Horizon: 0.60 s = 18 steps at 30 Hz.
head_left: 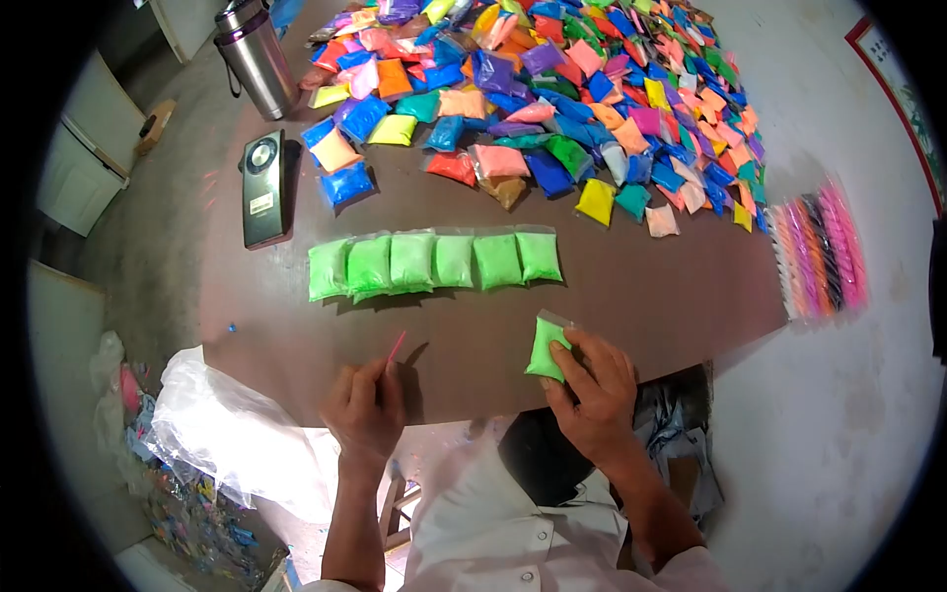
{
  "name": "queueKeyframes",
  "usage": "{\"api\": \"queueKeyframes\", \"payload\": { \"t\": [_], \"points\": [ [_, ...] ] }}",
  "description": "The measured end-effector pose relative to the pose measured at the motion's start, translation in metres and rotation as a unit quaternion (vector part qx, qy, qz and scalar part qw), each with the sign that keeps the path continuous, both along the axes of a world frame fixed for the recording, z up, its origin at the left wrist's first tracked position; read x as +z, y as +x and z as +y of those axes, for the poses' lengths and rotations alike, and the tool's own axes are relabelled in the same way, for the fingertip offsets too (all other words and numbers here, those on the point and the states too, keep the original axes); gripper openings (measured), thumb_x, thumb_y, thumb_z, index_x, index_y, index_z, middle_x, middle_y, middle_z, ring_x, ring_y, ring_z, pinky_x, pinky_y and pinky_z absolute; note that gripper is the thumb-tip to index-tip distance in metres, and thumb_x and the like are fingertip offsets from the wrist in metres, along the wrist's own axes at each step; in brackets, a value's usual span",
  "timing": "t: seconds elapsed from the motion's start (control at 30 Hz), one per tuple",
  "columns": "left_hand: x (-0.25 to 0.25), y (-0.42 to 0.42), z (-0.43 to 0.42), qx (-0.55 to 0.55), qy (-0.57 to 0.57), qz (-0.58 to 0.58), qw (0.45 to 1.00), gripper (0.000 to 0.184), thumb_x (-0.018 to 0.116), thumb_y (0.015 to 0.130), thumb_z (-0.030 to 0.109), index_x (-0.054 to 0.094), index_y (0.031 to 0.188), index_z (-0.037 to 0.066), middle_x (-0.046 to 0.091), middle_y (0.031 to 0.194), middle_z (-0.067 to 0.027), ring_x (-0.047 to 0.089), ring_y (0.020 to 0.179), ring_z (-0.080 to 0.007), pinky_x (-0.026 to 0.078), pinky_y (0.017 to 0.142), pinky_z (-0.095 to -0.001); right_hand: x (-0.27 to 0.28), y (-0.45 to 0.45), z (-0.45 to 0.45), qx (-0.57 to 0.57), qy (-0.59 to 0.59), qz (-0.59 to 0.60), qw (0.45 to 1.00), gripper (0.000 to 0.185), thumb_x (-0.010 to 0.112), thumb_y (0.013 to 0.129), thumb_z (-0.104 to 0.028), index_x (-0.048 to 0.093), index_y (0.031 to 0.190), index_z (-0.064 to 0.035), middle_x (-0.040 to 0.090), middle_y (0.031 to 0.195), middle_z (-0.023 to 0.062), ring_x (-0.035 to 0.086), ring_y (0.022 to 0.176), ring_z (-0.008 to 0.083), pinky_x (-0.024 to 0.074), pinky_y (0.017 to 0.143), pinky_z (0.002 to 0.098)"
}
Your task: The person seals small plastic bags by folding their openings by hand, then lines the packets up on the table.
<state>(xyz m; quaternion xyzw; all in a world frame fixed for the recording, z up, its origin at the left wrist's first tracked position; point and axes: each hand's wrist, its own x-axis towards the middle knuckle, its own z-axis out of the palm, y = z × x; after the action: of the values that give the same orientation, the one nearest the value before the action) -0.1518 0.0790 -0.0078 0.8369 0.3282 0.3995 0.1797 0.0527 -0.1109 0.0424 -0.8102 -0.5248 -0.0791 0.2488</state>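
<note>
A thin pink stick [397, 345] is held upright between the thumb and fingers of the left hand [365, 407], which are closed on its lower end near the front edge of the table [651, 276]. A green packet [546, 347] is gripped at its right side by the thumb and fingers of the right hand [599, 395], just above the same edge. Beyond both hands, a row of green packets [412, 260] is laid side by side across the middle, some overlapping. The far side is covered by a heap of colored packets [552, 104]. At the left edge, a black device [262, 189] is placed below a metal flask [260, 67]. Bundles of what seem to be twisted sticks, blurred by their wrapping [821, 252], are set at the right edge.
</note>
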Motion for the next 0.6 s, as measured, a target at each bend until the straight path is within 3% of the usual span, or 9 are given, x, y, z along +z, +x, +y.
{"api": "queueKeyframes", "payload": {
  "t": [0.4,0.6],
  "points": [
    [-0.003,-0.001,0.001,0.015,0.001,-0.02,1.0,0.014,0.08,0.083,0.001,0.07,0.091,0.007,0.058,0.068,-0.0084,0.055,0.052,-0.0252,0.044,0.048,-0.0371,0.006,0.019,0.104,0.092,0.038,-0.04,0.994,0.046,0.082,0.079,-0.013,0.072,0.123,-0.0086,0.065,0.127,0.0097,0.063,0.116,0.0255,0.0417,0.11,0.0481],
    [-0.001,-0.002,0.0,0.006,-0.01,0.0,1.0,0.011,0.076,0.088,0.0,0.069,0.096,0.003,0.056,0.07,-0.0107,0.055,0.055,-0.0266,0.042,0.051,-0.0375,-0.006,0.023,0.127,0.108,0.029,-0.031,0.993,0.047,0.083,0.079,-0.013,0.071,0.123,-0.0084,0.066,0.127,0.0103,0.064,0.117,0.025,0.0412,0.111,0.0509]
  ]
}}
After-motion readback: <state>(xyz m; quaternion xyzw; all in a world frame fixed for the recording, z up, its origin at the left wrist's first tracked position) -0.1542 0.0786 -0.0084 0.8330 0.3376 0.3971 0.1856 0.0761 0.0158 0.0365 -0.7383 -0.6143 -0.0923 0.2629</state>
